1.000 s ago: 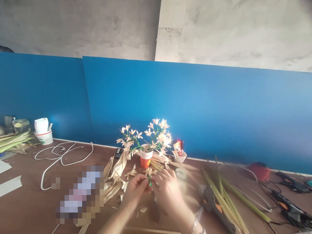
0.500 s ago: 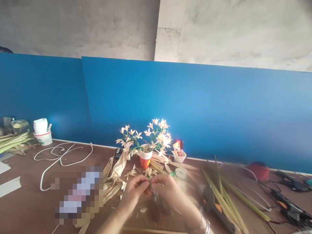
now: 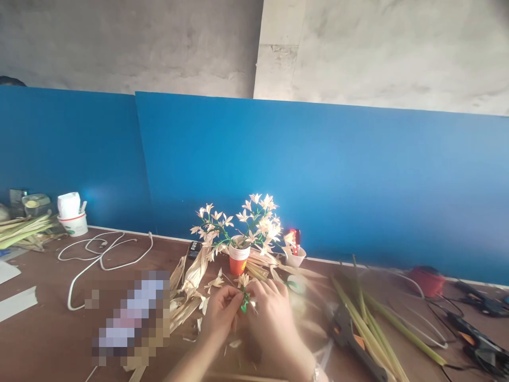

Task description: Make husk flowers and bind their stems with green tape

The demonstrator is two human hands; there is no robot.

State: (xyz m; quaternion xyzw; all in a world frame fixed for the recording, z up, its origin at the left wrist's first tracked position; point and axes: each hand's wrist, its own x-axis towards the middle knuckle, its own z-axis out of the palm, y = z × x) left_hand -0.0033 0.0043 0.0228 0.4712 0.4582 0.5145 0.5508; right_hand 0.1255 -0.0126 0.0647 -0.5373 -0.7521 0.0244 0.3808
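My left hand (image 3: 221,314) is closed, its thumb and finger pinching the green-wrapped stem (image 3: 245,304) of a pale husk flower (image 3: 244,281). Close by on the right, my right hand (image 3: 273,307) is curled with its back toward me; the fingertips are mostly hidden, and what they grip does not show. Just beyond the hands stands an orange and white paper cup stack (image 3: 238,263), holding green stems with many cream husk flowers (image 3: 265,225). Loose husk petals (image 3: 215,281) lie beside my left hand.
Dry husks (image 3: 196,270) spread around the cups. A green tape roll (image 3: 295,284) lies beyond my right hand. Rightward are a dark glue gun (image 3: 350,339), long green leaves (image 3: 374,334) and black cords. On the left lie a white cable (image 3: 99,258) and a white cup (image 3: 74,225). A blue partition (image 3: 302,170) stands behind.
My right hand has turned over, its back now showing, and sits slightly farther right. More green shows on the stem between the hands. My left hand keeps its pinch.
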